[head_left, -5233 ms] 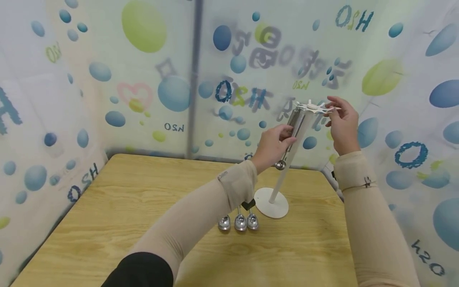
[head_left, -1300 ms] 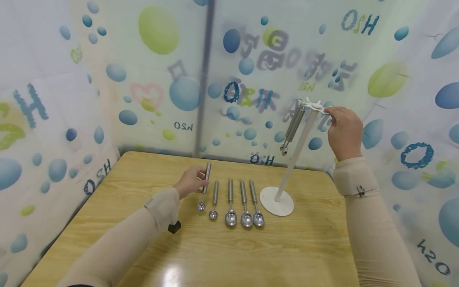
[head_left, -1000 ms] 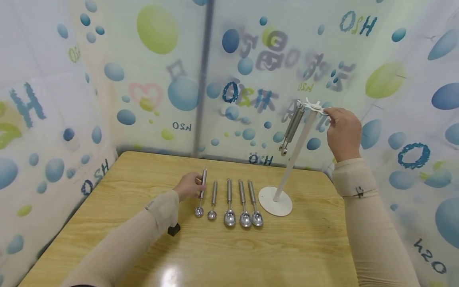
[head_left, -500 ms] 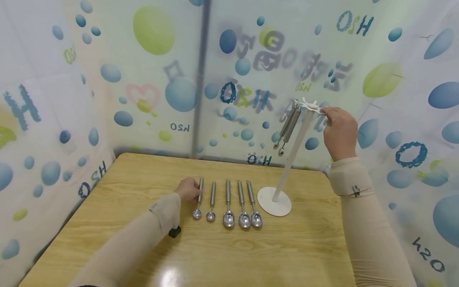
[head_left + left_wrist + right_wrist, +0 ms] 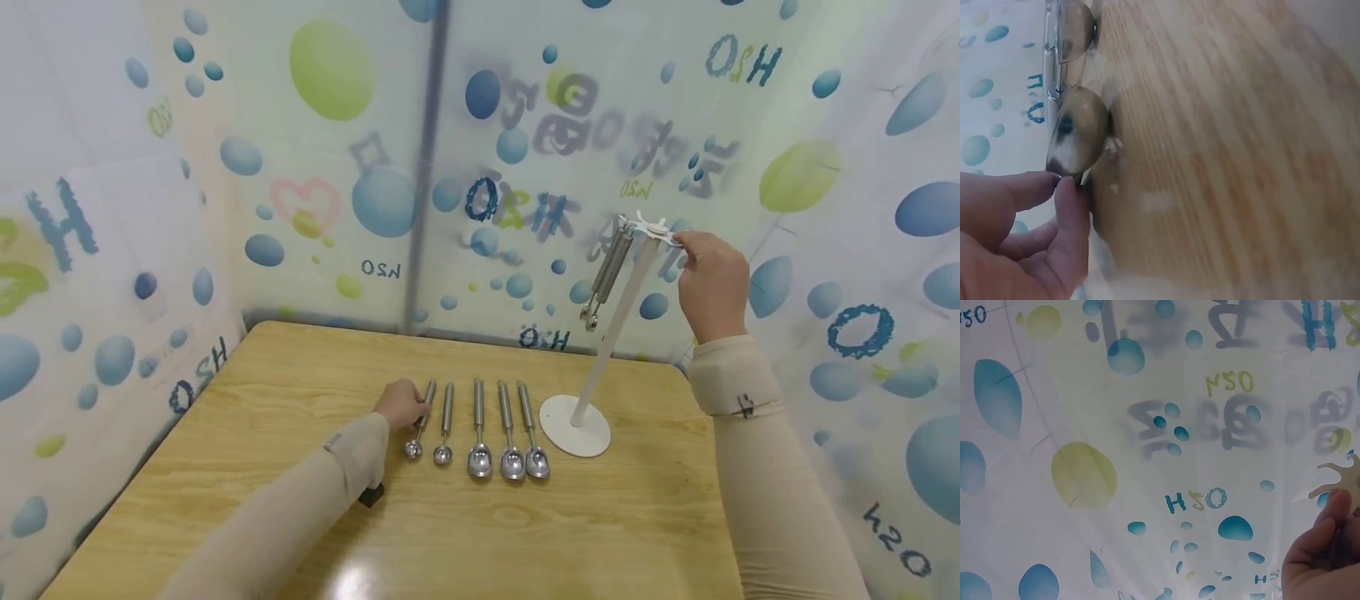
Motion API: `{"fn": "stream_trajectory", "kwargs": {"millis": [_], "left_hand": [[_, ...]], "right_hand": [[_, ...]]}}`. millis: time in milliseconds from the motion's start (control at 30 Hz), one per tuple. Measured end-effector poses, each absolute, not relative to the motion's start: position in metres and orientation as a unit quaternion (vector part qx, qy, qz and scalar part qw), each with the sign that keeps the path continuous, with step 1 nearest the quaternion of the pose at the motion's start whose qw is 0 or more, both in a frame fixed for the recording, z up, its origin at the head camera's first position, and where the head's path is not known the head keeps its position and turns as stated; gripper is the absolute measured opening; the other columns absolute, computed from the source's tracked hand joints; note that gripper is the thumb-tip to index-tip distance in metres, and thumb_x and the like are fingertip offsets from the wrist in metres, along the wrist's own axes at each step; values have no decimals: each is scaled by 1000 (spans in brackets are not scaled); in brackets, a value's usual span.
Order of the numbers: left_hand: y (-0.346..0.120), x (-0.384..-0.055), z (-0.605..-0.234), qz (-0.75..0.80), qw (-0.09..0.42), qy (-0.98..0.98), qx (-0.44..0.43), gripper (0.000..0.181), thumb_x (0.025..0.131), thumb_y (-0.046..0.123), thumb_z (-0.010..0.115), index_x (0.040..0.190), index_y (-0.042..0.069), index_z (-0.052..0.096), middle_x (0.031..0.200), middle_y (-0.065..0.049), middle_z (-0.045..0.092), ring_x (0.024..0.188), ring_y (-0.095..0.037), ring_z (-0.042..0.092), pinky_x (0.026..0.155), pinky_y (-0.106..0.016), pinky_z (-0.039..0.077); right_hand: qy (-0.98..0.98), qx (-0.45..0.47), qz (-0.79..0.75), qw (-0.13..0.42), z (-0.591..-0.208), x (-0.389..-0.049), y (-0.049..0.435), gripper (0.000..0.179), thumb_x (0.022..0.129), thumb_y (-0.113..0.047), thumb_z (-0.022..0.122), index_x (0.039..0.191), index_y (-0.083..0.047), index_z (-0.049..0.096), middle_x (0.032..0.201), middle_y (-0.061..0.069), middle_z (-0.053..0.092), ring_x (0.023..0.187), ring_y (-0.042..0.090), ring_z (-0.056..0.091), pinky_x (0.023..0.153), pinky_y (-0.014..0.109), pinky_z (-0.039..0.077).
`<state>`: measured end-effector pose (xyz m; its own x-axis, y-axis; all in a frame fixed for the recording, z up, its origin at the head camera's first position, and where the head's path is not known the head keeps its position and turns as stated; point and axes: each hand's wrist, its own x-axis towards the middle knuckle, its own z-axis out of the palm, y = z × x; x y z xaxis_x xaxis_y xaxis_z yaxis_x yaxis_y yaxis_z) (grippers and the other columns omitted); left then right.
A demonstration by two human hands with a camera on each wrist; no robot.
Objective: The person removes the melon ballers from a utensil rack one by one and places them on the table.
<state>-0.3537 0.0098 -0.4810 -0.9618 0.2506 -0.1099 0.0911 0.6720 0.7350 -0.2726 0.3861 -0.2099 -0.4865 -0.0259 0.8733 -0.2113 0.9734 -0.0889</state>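
My left hand (image 5: 402, 405) pinches the handle of a small steel scoop (image 5: 413, 449) with a round bowl, leftmost in a row of steel scoops on the table. In the left wrist view, the thumb and a finger (image 5: 1071, 212) come together right at the edge of a shiny bowl (image 5: 1082, 131). My right hand (image 5: 712, 279) grips an arm of the white hook ring (image 5: 649, 226) on top of a tall stand. Two slim steel scoops (image 5: 611, 267) hang from the ring's left side. The right wrist view shows the right hand (image 5: 1322, 550) at its lower right edge.
Right of the held scoop lie a second small scoop (image 5: 442, 454) and three larger oval-bowled scoops, one of them the middle scoop (image 5: 480, 461). The stand's round base (image 5: 574, 426) is close to the rightmost scoop. Printed curtains (image 5: 315, 267) surround the wooden table (image 5: 465, 542).
My left hand has gone from the hanging scoops down to the table's left side. It has lowered a small scoop to the row's left end. My right hand stays at the ring.
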Motion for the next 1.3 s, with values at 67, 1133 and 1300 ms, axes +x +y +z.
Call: {"fn": "stream_trajectory", "kwargs": {"millis": [67, 1133, 1300], "left_hand": [[10, -353, -482, 391, 102, 910, 93, 33, 96, 13, 71, 64, 4, 68, 52, 0, 55, 47, -11, 55, 46, -19, 44], [21, -353, -424, 374, 74, 904, 194, 26, 104, 21, 55, 121, 4, 67, 117, -10, 68, 99, -23, 65, 83, -38, 56], [55, -343, -395, 400, 62, 878, 254, 28, 105, 18, 55, 127, 4, 65, 124, -11, 66, 115, -27, 63, 98, -41, 53]], "right_hand": [[-857, 69, 92, 503, -211, -273, 387, 31, 92, 21, 49, 107, 10, 73, 108, 24, 73, 100, 44, 69, 89, 56, 54], [-858, 16, 247, 450, -210, -287, 398, 52, 94, 17, 34, 119, -4, 75, 116, 14, 73, 70, -11, 52, 67, 13, 41], [-860, 13, 251, 443, -212, -289, 399, 56, 91, 17, 31, 120, -3, 74, 112, 18, 73, 68, -16, 49, 50, 14, 32]]}}
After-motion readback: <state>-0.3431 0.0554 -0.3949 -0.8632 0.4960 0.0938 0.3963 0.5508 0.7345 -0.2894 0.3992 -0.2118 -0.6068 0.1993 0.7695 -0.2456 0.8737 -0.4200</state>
